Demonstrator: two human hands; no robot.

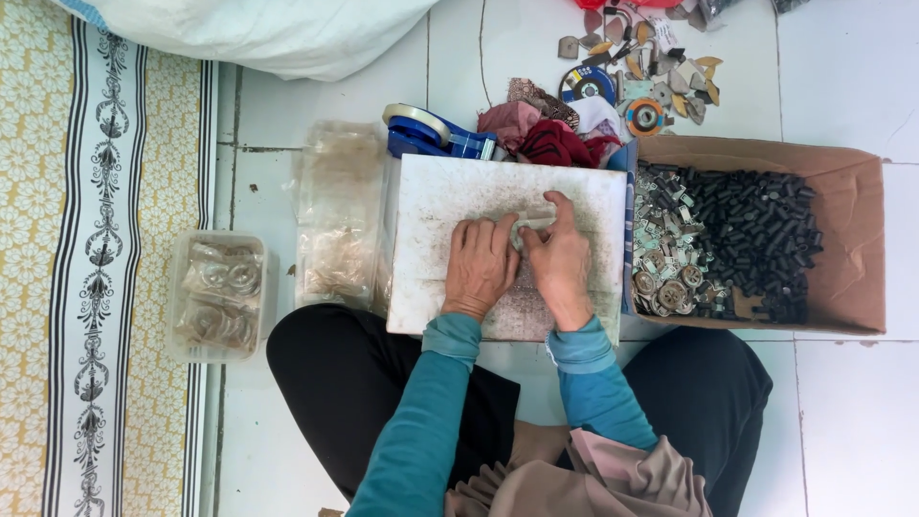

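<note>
both hands [517, 258] mid-board [431, 191] — pressing perhaps a small packet [532, 222].

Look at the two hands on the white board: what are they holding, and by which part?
Both the left hand and right hand pinch a small pale packet on the white board, gripping its two ends; its contents cannot be told.
</note>
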